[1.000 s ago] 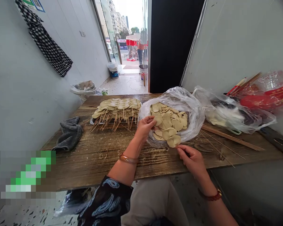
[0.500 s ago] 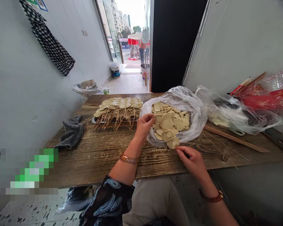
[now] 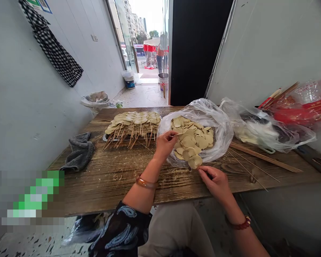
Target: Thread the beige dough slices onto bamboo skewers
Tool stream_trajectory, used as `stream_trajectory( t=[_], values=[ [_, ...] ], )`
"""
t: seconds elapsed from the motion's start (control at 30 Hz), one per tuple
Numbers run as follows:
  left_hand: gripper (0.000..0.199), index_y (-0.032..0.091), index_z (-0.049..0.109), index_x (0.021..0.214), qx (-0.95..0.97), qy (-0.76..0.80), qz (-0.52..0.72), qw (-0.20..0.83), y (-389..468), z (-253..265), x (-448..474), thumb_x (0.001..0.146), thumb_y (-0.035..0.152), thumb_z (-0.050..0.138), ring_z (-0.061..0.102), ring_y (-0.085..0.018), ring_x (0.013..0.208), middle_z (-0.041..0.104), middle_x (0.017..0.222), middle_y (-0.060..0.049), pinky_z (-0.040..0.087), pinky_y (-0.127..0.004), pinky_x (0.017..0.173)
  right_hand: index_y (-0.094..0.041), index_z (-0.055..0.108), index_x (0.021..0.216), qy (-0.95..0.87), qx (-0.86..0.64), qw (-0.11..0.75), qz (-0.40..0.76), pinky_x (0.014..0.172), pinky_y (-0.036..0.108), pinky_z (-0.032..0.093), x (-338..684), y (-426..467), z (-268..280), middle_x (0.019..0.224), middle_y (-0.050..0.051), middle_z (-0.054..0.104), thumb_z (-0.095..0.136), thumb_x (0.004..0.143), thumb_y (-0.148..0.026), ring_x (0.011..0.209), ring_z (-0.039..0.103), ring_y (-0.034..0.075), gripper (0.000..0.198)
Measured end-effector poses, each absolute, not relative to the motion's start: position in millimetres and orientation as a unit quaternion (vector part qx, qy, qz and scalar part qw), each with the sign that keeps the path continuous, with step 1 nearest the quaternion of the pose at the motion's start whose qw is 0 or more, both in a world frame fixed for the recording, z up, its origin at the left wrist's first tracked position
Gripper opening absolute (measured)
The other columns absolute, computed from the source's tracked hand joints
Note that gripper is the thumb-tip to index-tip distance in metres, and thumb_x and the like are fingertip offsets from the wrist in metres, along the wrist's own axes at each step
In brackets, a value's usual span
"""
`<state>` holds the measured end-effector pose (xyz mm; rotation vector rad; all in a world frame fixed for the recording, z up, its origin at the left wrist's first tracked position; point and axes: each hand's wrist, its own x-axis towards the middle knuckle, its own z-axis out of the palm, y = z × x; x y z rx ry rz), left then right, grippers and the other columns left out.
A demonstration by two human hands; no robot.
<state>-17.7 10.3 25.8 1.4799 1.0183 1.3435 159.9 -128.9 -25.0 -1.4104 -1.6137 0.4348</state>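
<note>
Skewer (image 3: 202, 170) mostly hidden inside right hand (image 3: 215, 182), slices (image 3: 194, 161) at tip.

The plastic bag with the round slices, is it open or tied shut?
Open. The plastic bag is spread wide on the wooden table, the slices lie uncovered, and the left hand reaches inside.

Street-side food-preparation corner, probably the back passage of a small snack stall. A rough wooden table (image 3: 109, 178) fills a narrow space between 2 plain grey walls. On it lie a tray of finished skewers (image 3: 132, 126), a clear plastic bag of flat sliced pieces (image 3: 195, 137) and loose bamboo sticks (image 3: 262, 157). A checked cloth (image 3: 52, 46) hangs on the wall. The open doorway (image 3: 149, 53) gives onto a street with buckets and red stall canopies.
</note>
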Motion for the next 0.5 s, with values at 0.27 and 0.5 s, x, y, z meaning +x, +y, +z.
stream_trajectory(
  t=[0.27, 0.5],
  values=[
    [0.017, 0.013, 0.067, 0.076, 0.564, 0.396, 0.532, 0.493, 6.5, 22.8, -13.3, 0.064, 0.026, 0.068, 0.045, -0.007, 0.054, 0.056, 0.06, 0.002, 0.034, -0.018, 0.05, -0.02, 0.072, 0.088, -0.656, -0.572, 0.462, 0.172, 0.071, 0.03, 0.052, 161.1, -129.8, -26.4, 0.085, 0.006, 0.074, 0.051, 0.087, -0.031, 0.078, 0.068, 0.02, 0.024],
    [0.021, 0.012, 0.063, 0.073, 0.456, 0.368, 0.54, 0.604, 8.2, 22.2, -16.0, 0.058, 0.025, 0.071, 0.043, -0.005, 0.048, 0.053, 0.058, 0.003, 0.033, -0.018, 0.045, -0.02, 0.073, 0.088, -0.661, -0.56, 0.468, 0.173, 0.071, 0.03, 0.053, 162.0, -131.7, -26.0, 0.086, 0.006, 0.073, 0.053, 0.086, -0.031, 0.078, 0.068, 0.02, 0.022]
  ],
)
